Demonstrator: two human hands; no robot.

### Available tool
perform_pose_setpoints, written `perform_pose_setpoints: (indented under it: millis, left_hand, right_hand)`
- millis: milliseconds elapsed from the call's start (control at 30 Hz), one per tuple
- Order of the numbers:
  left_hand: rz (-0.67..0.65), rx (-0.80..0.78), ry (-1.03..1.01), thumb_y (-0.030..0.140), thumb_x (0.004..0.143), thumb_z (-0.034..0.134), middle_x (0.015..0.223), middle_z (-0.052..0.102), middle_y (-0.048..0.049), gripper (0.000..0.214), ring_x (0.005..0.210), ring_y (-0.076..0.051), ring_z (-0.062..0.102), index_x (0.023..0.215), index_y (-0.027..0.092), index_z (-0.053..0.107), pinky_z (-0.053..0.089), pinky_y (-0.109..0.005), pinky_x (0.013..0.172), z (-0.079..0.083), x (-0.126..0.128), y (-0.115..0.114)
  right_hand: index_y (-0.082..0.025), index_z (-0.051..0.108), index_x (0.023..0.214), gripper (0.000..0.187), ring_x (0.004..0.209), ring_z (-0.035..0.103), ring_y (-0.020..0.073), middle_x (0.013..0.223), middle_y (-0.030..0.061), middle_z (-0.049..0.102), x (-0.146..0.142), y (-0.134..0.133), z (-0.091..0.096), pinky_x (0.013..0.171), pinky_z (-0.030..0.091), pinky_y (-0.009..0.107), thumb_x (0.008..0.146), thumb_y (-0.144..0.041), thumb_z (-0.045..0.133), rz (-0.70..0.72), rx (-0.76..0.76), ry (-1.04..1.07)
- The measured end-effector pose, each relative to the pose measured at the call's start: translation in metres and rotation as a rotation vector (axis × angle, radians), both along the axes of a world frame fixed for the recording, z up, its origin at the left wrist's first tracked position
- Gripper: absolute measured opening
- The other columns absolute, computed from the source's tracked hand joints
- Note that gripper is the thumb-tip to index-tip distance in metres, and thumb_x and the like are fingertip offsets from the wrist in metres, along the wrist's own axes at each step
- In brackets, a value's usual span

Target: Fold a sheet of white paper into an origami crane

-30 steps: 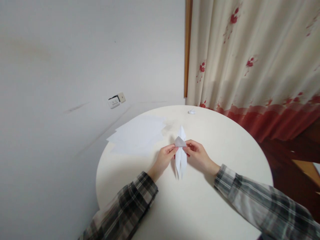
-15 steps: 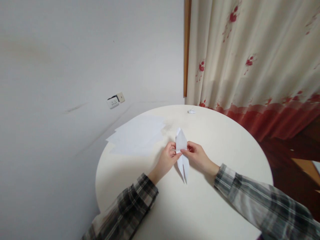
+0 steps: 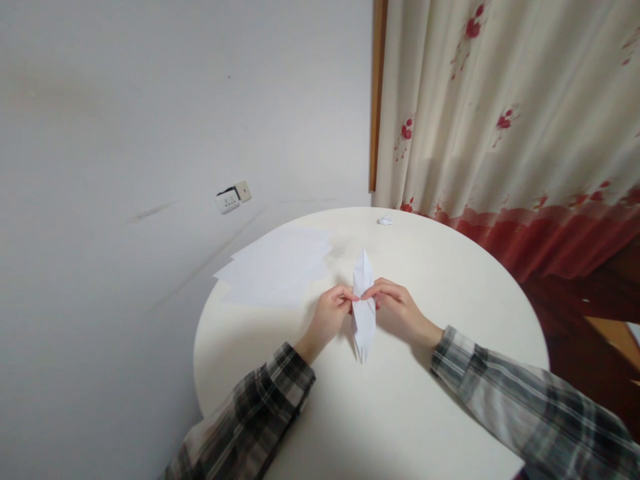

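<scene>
A long, narrow folded white paper shape (image 3: 363, 313), pointed at both ends, lies lengthwise at the middle of the round white table (image 3: 450, 280). My left hand (image 3: 330, 313) pinches its left edge near the middle. From the other side my right hand (image 3: 395, 303) pinches the same spot, with fingertips meeting over the paper. Both sleeves are dark plaid.
Several loose white sheets (image 3: 280, 267) lie fanned at the table's back left. A small crumpled white scrap (image 3: 385, 219) sits near the far edge. A grey wall with a socket plate (image 3: 233, 197) is behind, and a flowered curtain (image 3: 505, 120) hangs at the right.
The upper flap that stood unfolded has been folded flat, so the paper is now a narrow diamond. Both hands stayed at its middle, and the view shifted slightly.
</scene>
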State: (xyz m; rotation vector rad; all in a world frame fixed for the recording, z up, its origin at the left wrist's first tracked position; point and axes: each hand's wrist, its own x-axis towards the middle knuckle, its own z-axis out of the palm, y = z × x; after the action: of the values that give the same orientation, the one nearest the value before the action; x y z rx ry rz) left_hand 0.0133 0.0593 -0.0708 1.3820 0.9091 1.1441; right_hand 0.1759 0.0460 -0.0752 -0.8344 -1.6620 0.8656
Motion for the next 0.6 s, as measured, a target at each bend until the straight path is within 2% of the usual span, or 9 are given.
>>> perform_pose_setpoints:
  millis: [133, 300, 433, 600]
  left_hand:
    - [-0.016, -0.007, 0.009, 0.019, 0.060, 0.063, 0.067, 0.058, -0.0005, 0.008, 0.062, -0.012, 0.055, 0.058, 0.015, 0.057, 0.043, -0.022, 0.059, 0.004, -0.001, -0.005]
    - [-0.031, -0.074, 0.009, 0.029, 0.071, 0.058, 0.072, 0.056, 0.0005, 0.015, 0.068, -0.012, 0.056, 0.075, 0.015, 0.056, 0.045, -0.022, 0.061, 0.009, 0.000, -0.009]
    - [0.029, 0.001, -0.006, 0.030, 0.064, 0.068, 0.071, 0.055, 0.0027, 0.027, 0.066, -0.010, 0.056, 0.074, 0.016, 0.047, 0.044, -0.020, 0.059, 0.004, 0.003, -0.006]
    - [0.056, -0.056, -0.031, 0.032, 0.057, 0.074, 0.062, 0.056, 0.0039, 0.037, 0.058, -0.010, 0.056, 0.071, 0.017, 0.043, 0.043, -0.020, 0.055, 0.001, 0.003, -0.003]
  right_hand:
    - [-0.018, 0.065, 0.072, 0.014, 0.065, 0.051, 0.0132, 0.074, 0.0025, 0.057, -0.003, 0.003, -0.004, 0.059, 0.040, 0.025, 0.074, -0.031, 0.060, -0.057, -0.110, 0.054]
    - [-0.018, 0.064, 0.080, 0.015, 0.060, 0.047, 0.0111, 0.074, 0.0008, 0.055, -0.005, 0.005, -0.008, 0.055, 0.037, 0.024, 0.070, -0.029, 0.063, -0.089, -0.128, 0.063]
    - [-0.018, 0.056, 0.077, 0.015, 0.054, 0.041, 0.0095, 0.061, -0.0043, 0.046, -0.009, 0.002, -0.005, 0.051, 0.033, 0.023, 0.069, -0.028, 0.064, -0.127, -0.159, 0.120]
    - [-0.019, 0.050, 0.074, 0.023, 0.054, 0.041, 0.0093, 0.059, -0.0050, 0.045, -0.012, -0.001, -0.003, 0.049, 0.033, 0.022, 0.067, -0.032, 0.067, -0.130, -0.175, 0.172]
